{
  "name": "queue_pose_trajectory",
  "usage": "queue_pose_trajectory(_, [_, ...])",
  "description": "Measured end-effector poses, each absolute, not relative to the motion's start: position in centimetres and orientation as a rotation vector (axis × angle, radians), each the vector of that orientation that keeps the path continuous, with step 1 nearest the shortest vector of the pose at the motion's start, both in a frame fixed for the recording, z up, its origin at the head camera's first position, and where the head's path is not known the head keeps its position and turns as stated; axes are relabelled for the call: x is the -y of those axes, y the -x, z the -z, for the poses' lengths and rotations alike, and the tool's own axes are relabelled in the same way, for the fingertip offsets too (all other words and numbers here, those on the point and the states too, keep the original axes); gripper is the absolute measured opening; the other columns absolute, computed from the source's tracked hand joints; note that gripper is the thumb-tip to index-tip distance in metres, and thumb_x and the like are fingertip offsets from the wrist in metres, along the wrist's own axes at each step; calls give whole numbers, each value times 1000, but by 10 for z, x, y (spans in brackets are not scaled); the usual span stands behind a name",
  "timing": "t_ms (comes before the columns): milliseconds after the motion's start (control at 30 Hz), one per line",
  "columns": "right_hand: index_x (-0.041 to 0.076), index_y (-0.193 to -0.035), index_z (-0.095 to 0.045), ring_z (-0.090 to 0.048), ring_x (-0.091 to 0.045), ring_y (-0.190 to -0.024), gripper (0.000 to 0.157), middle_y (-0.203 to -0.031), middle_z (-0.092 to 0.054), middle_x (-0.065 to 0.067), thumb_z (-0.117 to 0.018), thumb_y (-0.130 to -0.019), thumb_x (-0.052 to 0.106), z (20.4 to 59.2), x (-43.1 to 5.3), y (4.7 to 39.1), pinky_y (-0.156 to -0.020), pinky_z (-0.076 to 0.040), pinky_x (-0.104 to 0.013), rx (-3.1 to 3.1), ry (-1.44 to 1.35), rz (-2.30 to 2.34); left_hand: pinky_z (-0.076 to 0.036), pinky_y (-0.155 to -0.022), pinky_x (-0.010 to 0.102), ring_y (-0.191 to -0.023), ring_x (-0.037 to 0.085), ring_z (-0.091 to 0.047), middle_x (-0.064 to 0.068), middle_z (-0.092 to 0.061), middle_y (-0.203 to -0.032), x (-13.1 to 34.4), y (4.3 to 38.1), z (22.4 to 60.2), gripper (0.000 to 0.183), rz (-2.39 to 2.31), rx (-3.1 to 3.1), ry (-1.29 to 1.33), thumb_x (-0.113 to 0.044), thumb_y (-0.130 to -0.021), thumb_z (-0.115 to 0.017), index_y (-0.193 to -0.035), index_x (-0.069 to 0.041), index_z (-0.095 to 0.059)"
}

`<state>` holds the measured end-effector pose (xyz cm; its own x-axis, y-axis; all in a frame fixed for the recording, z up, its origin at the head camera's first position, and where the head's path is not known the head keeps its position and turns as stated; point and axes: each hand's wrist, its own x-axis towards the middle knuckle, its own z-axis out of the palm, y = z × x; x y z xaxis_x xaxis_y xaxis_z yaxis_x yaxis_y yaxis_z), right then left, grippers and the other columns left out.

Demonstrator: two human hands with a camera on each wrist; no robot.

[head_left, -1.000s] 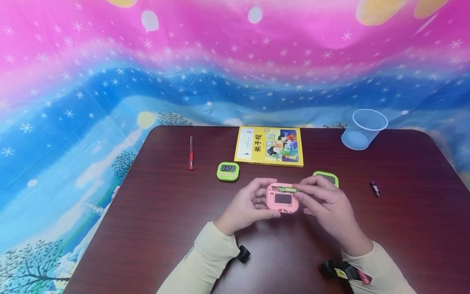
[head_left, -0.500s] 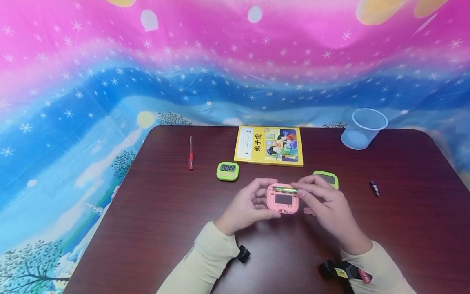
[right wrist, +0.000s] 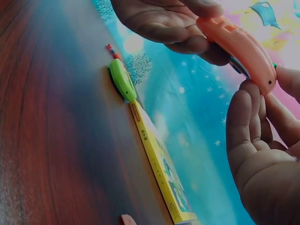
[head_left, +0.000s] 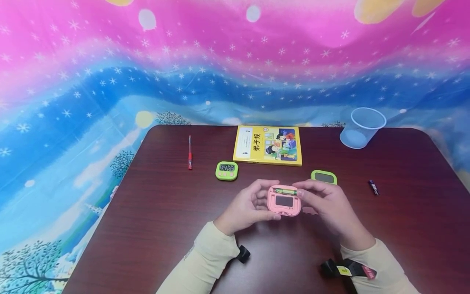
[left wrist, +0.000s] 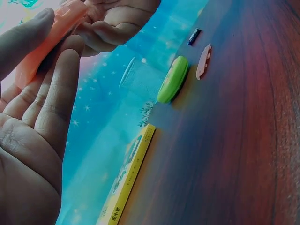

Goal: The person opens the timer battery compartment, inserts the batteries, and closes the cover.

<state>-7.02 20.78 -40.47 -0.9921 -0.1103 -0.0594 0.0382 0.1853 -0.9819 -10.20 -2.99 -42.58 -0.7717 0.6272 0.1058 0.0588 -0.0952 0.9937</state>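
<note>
Raised over the table, a pink digital timer (head_left: 284, 210) has its open back facing up in the head view. A green battery (head_left: 285, 191) lies along its upper slot. My left hand (head_left: 247, 206) grips the timer's left side between thumb and fingers. At the right end, my right hand (head_left: 328, 204) pinches the timer, its thumb at the battery's end and its index finger along the top edge. The right wrist view shows the timer (right wrist: 243, 54) edge-on between both hands. Beside the right hand, a pink battery cover (left wrist: 204, 62) lies on the table.
Two green timers lie ahead: a running one (head_left: 227, 171) at left and a blank one (head_left: 324, 177) beyond my right hand. A dark battery (head_left: 373, 187) is far right. Behind are a yellow book (head_left: 267, 145), a mesh basket (head_left: 361, 130) and a red pen (head_left: 190, 153).
The green battery has gone from tilted to lying flat in the timer's slot. My right thumb has shifted onto its right end. The left hand keeps its grip.
</note>
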Motion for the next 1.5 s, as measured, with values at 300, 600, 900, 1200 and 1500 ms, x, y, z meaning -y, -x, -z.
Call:
queue_pose_trajectory(300, [-12,-117,-65,-73,-18,-84,28,-101,-72,0,-67,-96,7,405,-205,69,-72,-63,-37,-2321,73,2002,-60,-87,36,-95,12,-70,19,-69,-117,27,102,430,75,-1912,-1761,-764,10,-80,-79,-144,3,-42])
queue_pose_trajectory(600, [-4,-114,-69,-71,-16,-79,26,-105,-70,-18,-70,-95,12,399,-200,67,-70,-63,-36,-2495,-8,1834,-60,-85,34,-94,11,-70,22,-69,-114,26,102,432,73,-1908,-1774,-770,10,-80,-79,-142,1,-44])
queue_pose_trajectory(900, [0,-114,-71,-71,-12,-79,24,-107,-70,-17,-71,-94,14,401,-199,68,-69,-63,-33,-2587,-33,1758,-61,-84,34,-94,11,-70,18,-68,-118,22,100,433,73,-1891,-1797,-751,7,-81,-80,-143,-2,-43])
queue_pose_trajectory(1200, [1,-116,-70,-72,-12,-83,28,-110,-68,-17,-71,-95,18,402,-200,71,-71,-62,-33,-2568,-21,1760,-61,-84,33,-96,12,-71,10,-66,-123,20,99,432,76,-1896,-1800,-696,6,-80,-81,-143,-4,-42])
queue_pose_trajectory(1500, [1,-118,-68,-72,-16,-85,30,-110,-69,-16,-66,-99,24,413,-209,67,-72,-63,-35,-2589,82,1723,-60,-85,30,-99,11,-70,8,-65,-125,20,99,434,74,-1861,-1834,-698,3,-81,-81,-144,-4,-43])
